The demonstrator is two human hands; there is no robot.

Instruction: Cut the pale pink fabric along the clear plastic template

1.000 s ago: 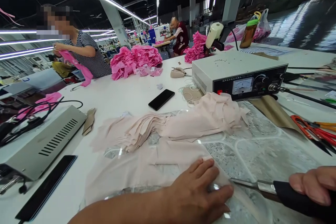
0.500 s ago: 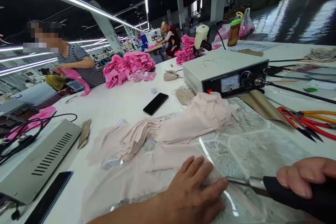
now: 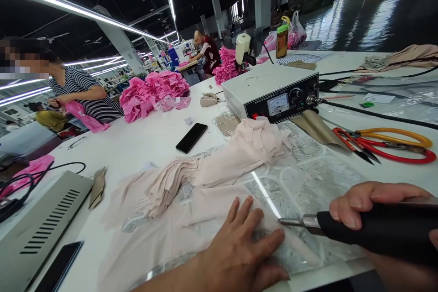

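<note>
My left hand (image 3: 244,242) lies flat with spread fingers, pressing pale pink fabric (image 3: 214,200) onto a clear-covered, stone-patterned mat (image 3: 308,187). My right hand (image 3: 362,203) is wrapped round the black handle of a handheld ultrasonic welder (image 3: 372,232). Its narrow metal tip points left and rests at the fabric's edge, just beyond my left index fingertip. Whether the tip presses on the cloth, I cannot tell. Behind my left hand, a layered stack of the same pale fabric (image 3: 236,150) lies across the mat.
Behind the fabric stand a control box (image 3: 270,86) with a dial and a black phone (image 3: 192,138). Red and orange-handled scissors (image 3: 393,141) lie at right. Another grey box (image 3: 51,223) sits at left. Pink fabric (image 3: 153,91) is heaped farther back, near a co-worker (image 3: 89,96) in stripes.
The view has swung right, so the table's things sit farther left. The tool's tip has shifted slightly away from my left index fingertip along the fabric edge. My left hand stays flat.
</note>
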